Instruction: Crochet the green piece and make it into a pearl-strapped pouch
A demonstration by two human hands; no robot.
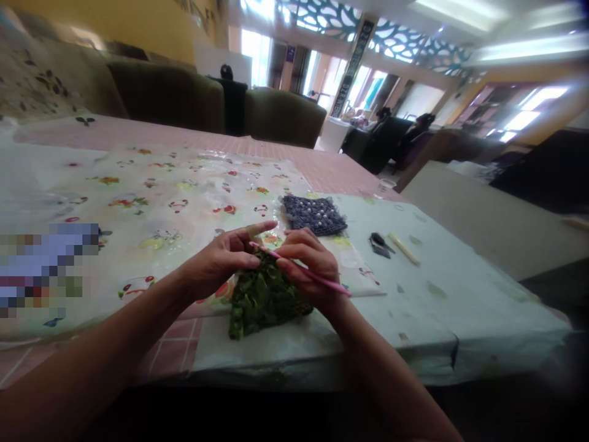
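Observation:
A dark green crocheted piece (267, 298) with leafy, ruffled stitches hangs below my hands near the table's front edge. My left hand (227, 255) pinches its top edge between thumb and fingers, while the index finger points out to the right with a light band around it. In my right hand (310, 261) is a pink crochet hook (329, 283), held like a pen, its tip at the green work's upper edge beside my left fingers. The working yarn cannot be made out. Just beyond my right hand lies a blue-grey crocheted piece (313, 215) with white beads.
Right of my hands lie small black scissors (381, 244) and a cream stick (404, 248). A clear cup (386, 184) stands farther back. A blurred-out object (43, 264) lies at left. Green chairs (285, 116) line the far side; people sit in the background.

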